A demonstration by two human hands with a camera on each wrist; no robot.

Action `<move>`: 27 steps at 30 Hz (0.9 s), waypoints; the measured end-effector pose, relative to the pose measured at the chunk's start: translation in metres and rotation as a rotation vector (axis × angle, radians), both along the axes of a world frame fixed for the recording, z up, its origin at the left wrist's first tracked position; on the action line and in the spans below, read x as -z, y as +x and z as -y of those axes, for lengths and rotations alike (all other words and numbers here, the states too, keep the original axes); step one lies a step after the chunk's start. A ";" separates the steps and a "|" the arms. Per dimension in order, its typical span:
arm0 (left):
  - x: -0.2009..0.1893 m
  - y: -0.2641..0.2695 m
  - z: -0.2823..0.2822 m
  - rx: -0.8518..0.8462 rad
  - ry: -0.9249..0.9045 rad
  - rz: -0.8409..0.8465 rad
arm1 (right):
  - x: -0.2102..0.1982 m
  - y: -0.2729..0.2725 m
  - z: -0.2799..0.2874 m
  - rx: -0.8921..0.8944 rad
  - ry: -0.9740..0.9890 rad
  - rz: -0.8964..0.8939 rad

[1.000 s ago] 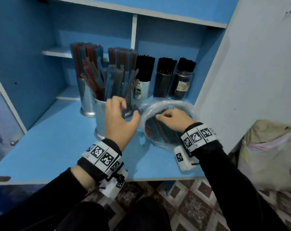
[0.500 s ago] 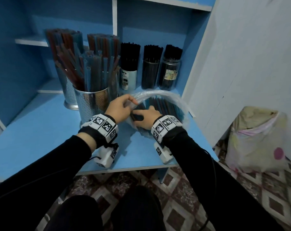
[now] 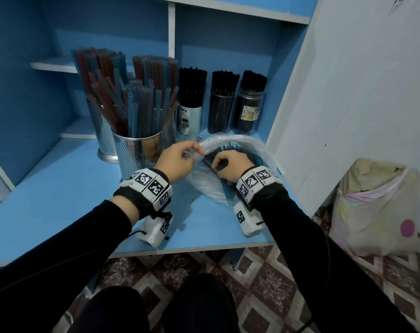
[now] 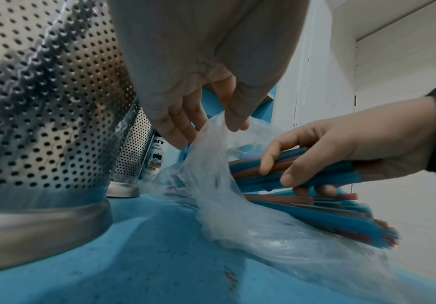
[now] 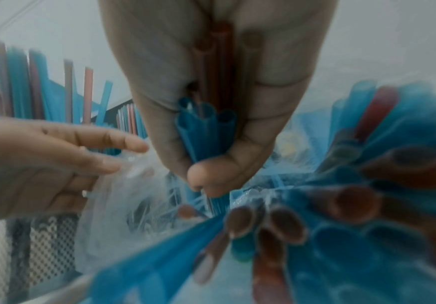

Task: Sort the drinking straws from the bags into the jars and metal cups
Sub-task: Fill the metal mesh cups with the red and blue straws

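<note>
Home storage nook, blue shelving [image 3: 170,32], patterned floor tiles [image 3: 264,272]

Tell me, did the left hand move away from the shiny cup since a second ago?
Yes. The left hand left the rim of the front metal cup and went right to the plastic bag, whose edge it now pinches.

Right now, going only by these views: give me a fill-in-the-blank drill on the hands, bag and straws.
1. The left hand pinches the edge of the clear plastic ____.
2. The right hand grips a bundle of blue and ____ straws.
3. The perforated metal cup stands to the ____ of the bag.
Missing: bag; red; left
</note>
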State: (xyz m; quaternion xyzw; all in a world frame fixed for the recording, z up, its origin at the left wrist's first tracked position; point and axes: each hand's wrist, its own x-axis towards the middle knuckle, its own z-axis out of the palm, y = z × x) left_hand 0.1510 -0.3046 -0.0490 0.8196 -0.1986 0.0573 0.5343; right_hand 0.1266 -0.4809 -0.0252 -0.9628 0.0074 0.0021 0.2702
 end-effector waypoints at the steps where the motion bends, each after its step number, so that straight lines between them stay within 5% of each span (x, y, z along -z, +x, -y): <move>1: -0.001 0.000 0.000 0.010 0.017 0.008 | -0.001 -0.001 0.003 0.018 0.046 -0.002; 6: -0.002 -0.004 -0.001 0.022 0.134 0.022 | -0.009 -0.017 0.018 0.040 0.174 -0.019; 10: -0.007 -0.017 0.007 -0.054 0.062 0.242 | -0.021 -0.038 0.031 0.039 0.174 -0.057; 13: -0.012 -0.028 0.021 0.106 0.068 0.449 | -0.035 -0.058 0.037 -0.012 0.112 -0.118; 17: -0.013 -0.030 0.049 0.346 0.261 0.458 | -0.065 -0.083 0.039 -0.103 -0.047 -0.141; 20: -0.018 -0.029 0.072 0.373 0.346 0.491 | -0.088 -0.101 0.036 -0.179 -0.127 -0.154; 23: -0.026 -0.029 0.086 0.350 0.259 0.451 | -0.110 -0.121 0.037 -0.221 -0.130 -0.152; 27: -0.040 -0.037 0.086 0.310 -0.047 0.292 | -0.144 -0.142 0.044 -0.227 -0.149 0.156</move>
